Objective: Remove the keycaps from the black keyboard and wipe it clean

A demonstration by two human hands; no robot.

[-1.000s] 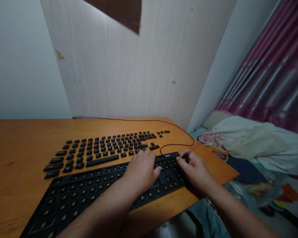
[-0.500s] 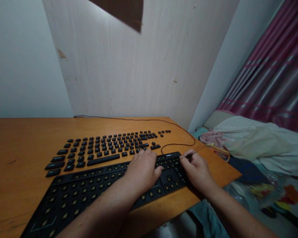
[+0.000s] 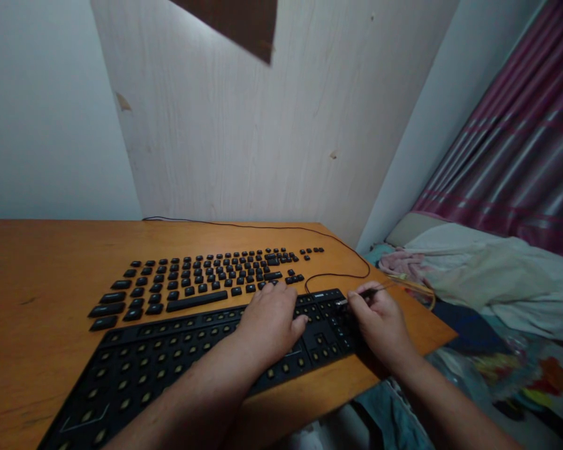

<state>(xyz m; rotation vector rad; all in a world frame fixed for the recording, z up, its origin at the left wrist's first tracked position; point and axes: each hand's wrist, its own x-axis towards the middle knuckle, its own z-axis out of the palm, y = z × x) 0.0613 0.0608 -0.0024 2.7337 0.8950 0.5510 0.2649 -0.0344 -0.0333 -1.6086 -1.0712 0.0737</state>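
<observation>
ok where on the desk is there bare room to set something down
Widest: the desk left of the loose keycaps and keyboard. A narrower strip lies between keycaps and the cable behind. Crowded: the gap between keycaps and keyboard.

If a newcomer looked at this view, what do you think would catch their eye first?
Probably the black keyboard with many bare key sockets, angled across the near part of the wooden desk, the left hand lying over it. Just beyond it, loose black keycaps sit in rows behind a long black bar key. By the keyboard's right end, the right hand pinches a thin dark implement.
</observation>
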